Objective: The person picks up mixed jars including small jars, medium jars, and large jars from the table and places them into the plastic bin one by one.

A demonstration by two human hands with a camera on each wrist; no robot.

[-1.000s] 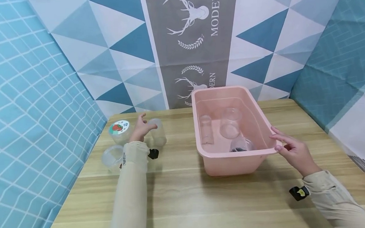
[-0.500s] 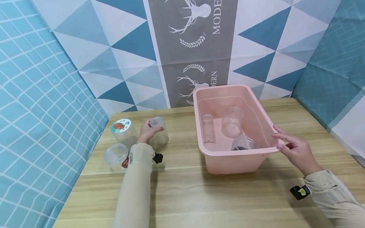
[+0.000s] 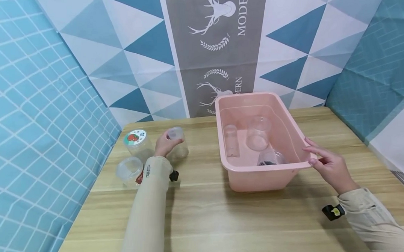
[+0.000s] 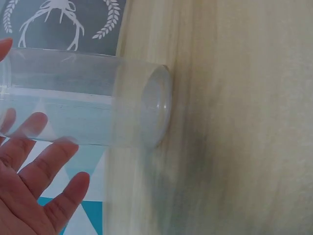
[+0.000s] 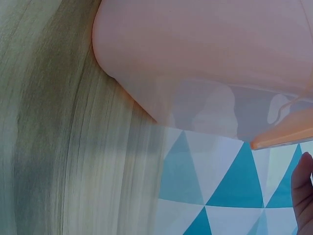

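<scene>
On the table (image 3: 201, 220): clear jar (image 3: 180, 149), left hand (image 3: 165, 143) gripping its top; pink tub (image 3: 257, 181), right hand (image 3: 331, 168) pinching its rim.

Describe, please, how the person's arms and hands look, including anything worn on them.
The left sleeve and right sleeve are long and cream-beige, reaching the wrists. Small dark markings show near the left cuff. A black fitting sits at each wrist; the right one bears a yellow mark. The left hand and right hand are ungloved.
</scene>
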